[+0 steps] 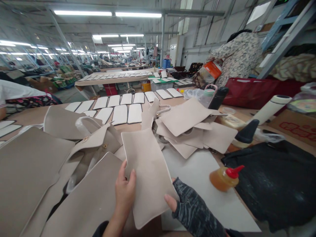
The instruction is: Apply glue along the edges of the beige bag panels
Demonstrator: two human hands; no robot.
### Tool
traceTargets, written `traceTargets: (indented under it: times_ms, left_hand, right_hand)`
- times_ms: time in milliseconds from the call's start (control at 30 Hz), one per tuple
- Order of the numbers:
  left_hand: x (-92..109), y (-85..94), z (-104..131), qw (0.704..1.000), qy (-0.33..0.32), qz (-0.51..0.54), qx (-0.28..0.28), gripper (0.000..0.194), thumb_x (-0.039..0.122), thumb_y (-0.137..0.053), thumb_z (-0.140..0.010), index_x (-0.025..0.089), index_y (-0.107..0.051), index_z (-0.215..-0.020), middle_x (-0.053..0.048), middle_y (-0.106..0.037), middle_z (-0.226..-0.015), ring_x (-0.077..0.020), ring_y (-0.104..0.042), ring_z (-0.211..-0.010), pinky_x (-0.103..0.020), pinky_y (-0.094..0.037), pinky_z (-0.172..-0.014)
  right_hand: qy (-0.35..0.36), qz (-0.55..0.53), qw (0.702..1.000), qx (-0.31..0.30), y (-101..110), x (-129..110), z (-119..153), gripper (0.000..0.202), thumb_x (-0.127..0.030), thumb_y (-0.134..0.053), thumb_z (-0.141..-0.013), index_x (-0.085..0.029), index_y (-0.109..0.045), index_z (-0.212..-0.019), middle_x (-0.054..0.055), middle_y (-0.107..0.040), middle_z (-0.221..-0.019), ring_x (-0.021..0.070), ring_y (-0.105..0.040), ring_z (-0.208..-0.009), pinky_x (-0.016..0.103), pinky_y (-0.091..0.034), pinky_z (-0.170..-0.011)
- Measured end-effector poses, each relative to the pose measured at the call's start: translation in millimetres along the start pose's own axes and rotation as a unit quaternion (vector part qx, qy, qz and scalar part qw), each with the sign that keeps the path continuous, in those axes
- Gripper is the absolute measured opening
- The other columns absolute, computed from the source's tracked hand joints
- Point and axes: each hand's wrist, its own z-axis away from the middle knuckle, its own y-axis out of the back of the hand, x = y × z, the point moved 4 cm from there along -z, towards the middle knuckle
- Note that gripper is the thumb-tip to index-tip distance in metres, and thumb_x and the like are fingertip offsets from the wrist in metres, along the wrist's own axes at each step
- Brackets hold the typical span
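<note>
A: Beige panel, stiff and flat, held up above the bench near its front edge; tilted, long side running away from the wearer; left hand closed on its lower left edge, thumb on the face, fingers behind; right hand, in a dark patterned glove with the thumb tip bare, pinches the lower right edge.

B: So both hands grip the one piece; what would you mind in handling it?

A: Judgement only: keep the grip on the margins, so the pale face stays clean; support both lower corners so it does not sag or crease; any set-down looks best on the white sheet just under and right of it, which lies flat.

B: What crowds it?

A: Left, larger taupe panels overlap, with a strap and small metal studs; beyond, a loose heap of cut pieces of the same beige; right, a squeeze bottle with red nozzle, amber fluid inside, lying on the white sheet beside a black cloth; a drip risk, I judge, if the panel swings that way.

B: Farther out?

A: Rows of white inserts across the bench; a person in a patterned top works at the far right, well apart.
</note>
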Motion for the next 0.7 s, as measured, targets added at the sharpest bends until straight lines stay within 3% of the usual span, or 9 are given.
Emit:
traceTargets:
  times_ms: [67, 200, 367, 467, 633, 700]
  left_hand:
    - [1, 0.9, 2, 1.000, 0.008, -0.005, -0.009, 0.058, 0.042, -0.054, -0.077, 0.009, -0.053, -0.124, -0.009, -0.070, -0.093, -0.0214, -0.066, -0.073, -0.035, -0.056, -0.069]
    - [3, 6.9, 5, 1.000, -0.002, -0.012, 0.009, 0.056, 0.041, -0.053, -0.078, 0.011, -0.053, -0.125, -0.010, -0.069, -0.100, -0.0246, -0.065, -0.092, -0.036, -0.054, -0.080]
    - [10, 9.1, 8, 0.998, -0.048, -0.030, 0.037, 0.050, 0.034, -0.054, -0.079, 0.015, -0.053, -0.125, -0.010, -0.067, -0.110, -0.0251, -0.061, -0.106, -0.037, -0.052, -0.089]
    - [16, 6.1, 10, 0.996, -0.072, -0.040, 0.033, 0.048, 0.032, -0.053, -0.080, 0.016, -0.053, -0.125, -0.010, -0.065, -0.117, -0.0243, -0.060, -0.110, -0.037, -0.049, -0.095]
    - [18, 4.0, 12, 0.994, -0.101, -0.030, 0.006, 0.043, 0.030, -0.052, -0.081, 0.018, -0.055, -0.123, -0.009, -0.064, -0.120, -0.0217, -0.060, -0.111, -0.034, -0.049, -0.096]
    - [18, 4.0, 14, 0.992, -0.119, -0.032, -0.009, 0.041, 0.030, -0.051, -0.082, 0.017, -0.056, -0.121, -0.009, -0.064, -0.120, -0.0220, -0.060, -0.112, -0.035, -0.049, -0.096]
  right_hand:
    - [-0.017, -0.037, 0.999, -0.017, 3, -5, -8, 0.044, -0.045, -0.054, -0.084, -0.015, -0.062, -0.114, 0.014, -0.071, -0.101, 0.0291, -0.068, -0.089, 0.039, -0.058, -0.080]
    - [-0.010, -0.086, 0.996, -0.033, 10, -18, -27, 0.035, -0.037, -0.053, -0.086, -0.019, -0.060, -0.115, 0.010, -0.072, -0.099, 0.0249, -0.069, -0.087, 0.035, -0.058, -0.080]
    - [0.072, 0.011, 0.995, 0.069, 4, -23, -22, 0.031, -0.030, -0.047, -0.088, -0.018, -0.064, -0.110, 0.012, -0.073, -0.092, 0.0259, -0.070, -0.077, 0.034, -0.061, -0.066]
    - [0.081, 0.037, 0.993, 0.081, -1, -19, -14, 0.029, -0.031, -0.045, -0.089, -0.020, -0.066, -0.107, 0.012, -0.073, -0.093, 0.0257, -0.070, -0.079, 0.034, -0.060, -0.067]
    - [-0.020, -0.142, 0.988, -0.054, 4, -7, -28, 0.033, -0.035, -0.054, -0.083, -0.020, -0.060, -0.112, 0.010, -0.070, -0.100, 0.0230, -0.068, -0.088, 0.033, -0.058, -0.078]
    - [-0.064, -0.176, 0.980, -0.063, 7, -3, -39, 0.036, -0.037, -0.056, -0.080, -0.018, -0.059, -0.111, 0.010, -0.069, -0.097, 0.0228, -0.067, -0.085, 0.034, -0.057, -0.077]
